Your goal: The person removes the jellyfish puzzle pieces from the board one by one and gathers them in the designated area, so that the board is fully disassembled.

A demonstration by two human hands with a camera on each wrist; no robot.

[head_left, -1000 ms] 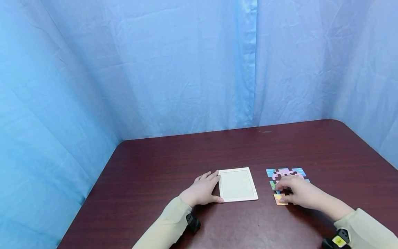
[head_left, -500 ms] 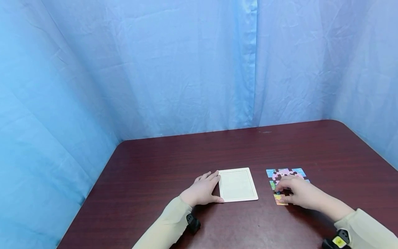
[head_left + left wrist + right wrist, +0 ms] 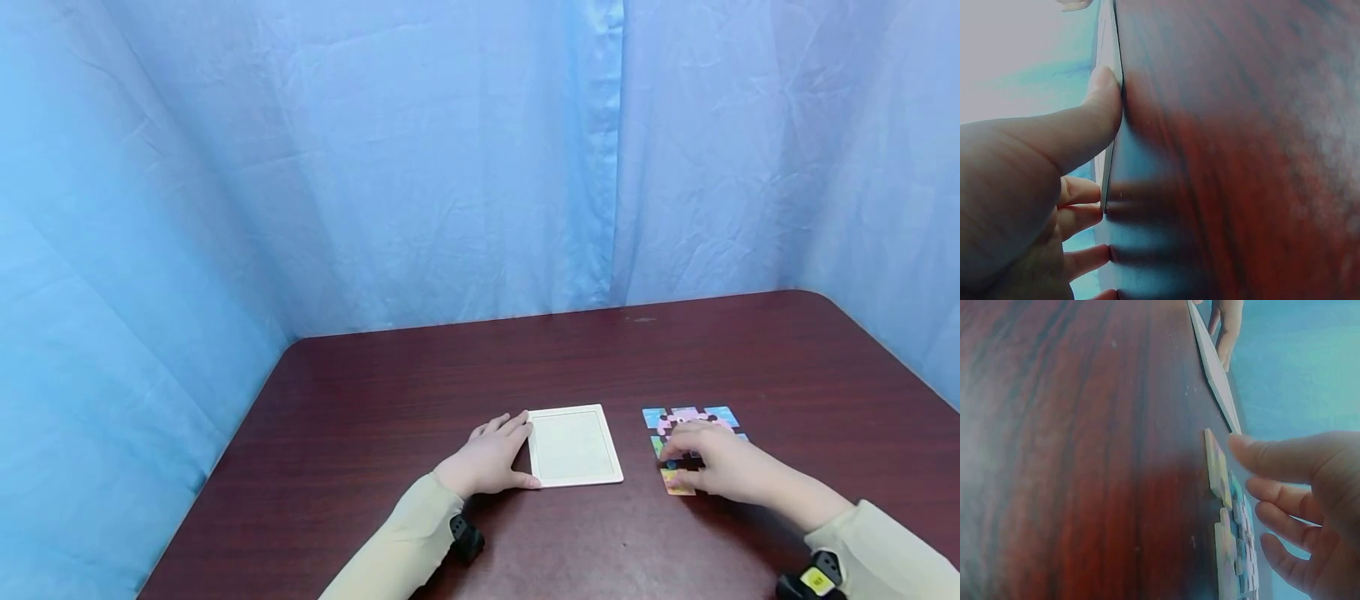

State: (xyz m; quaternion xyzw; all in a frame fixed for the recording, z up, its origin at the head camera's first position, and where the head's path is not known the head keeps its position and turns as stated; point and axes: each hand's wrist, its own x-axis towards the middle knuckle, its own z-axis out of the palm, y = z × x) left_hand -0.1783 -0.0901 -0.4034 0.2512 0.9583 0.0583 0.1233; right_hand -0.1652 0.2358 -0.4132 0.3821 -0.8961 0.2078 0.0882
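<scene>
In the head view a square white frame tray (image 3: 575, 446) lies flat on the dark red-brown table. My left hand (image 3: 487, 458) rests on its left side, fingertips at the rim and thumb at the near left corner, fingers fairly straight. To the right lies a set of jigsaw puzzle pieces (image 3: 720, 414) with a pink animal figure on blue. My right hand (image 3: 716, 462) hovers over them, partly covering them. Its thumb is over a yellow puzzle piece (image 3: 681, 490) at the near left of the set. The right wrist view shows that thumb (image 3: 1260, 453) and the fingers apart, gripping nothing visible.
The tabletop (image 3: 420, 375) spreads around the tray and pieces. Light blue curtains (image 3: 450, 167) hang behind it and at both sides. A black wrist camera (image 3: 467, 537) sits on the left sleeve, another (image 3: 813, 577) on the right.
My right hand's fingertips and thumb have shifted very slightly left over the puzzle pieces. The left hand and the tray stay in place.
</scene>
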